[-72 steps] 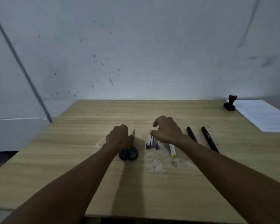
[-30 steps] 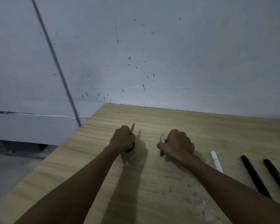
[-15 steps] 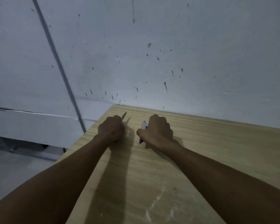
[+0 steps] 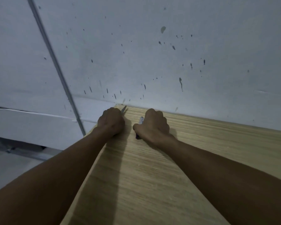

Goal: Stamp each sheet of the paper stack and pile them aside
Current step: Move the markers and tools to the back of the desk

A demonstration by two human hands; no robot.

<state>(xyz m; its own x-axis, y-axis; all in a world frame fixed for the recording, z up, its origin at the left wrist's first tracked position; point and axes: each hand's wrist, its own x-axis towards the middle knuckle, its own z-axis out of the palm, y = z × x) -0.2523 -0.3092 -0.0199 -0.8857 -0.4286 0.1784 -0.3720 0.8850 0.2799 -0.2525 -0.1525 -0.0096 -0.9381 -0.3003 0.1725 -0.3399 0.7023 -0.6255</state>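
Observation:
My left hand [image 4: 111, 121] grips the scissors at the far left corner of the wooden table [image 4: 152, 184]; only the metal blade tip [image 4: 124, 109] pokes out beyond the knuckles. My right hand [image 4: 152, 125] is curled round a small bundle of pens [image 4: 141, 120], whose white and purple ends show on its left side. Both fists rest on the tabletop close to the wall. The paper stack and the stamp are out of view.
A speckled grey wall [image 4: 152, 54] stands right behind the table's far edge. The table's left edge [image 4: 89, 163] runs diagonally under my left forearm, with the floor [image 4: 10, 163] below it. A thin conduit [image 4: 55, 65] crosses the wall on the left.
Both hands have carried the scissors and pens from the table's middle to its far left corner. My view swung left, so the stamp, paper and loose markers dropped out of sight.

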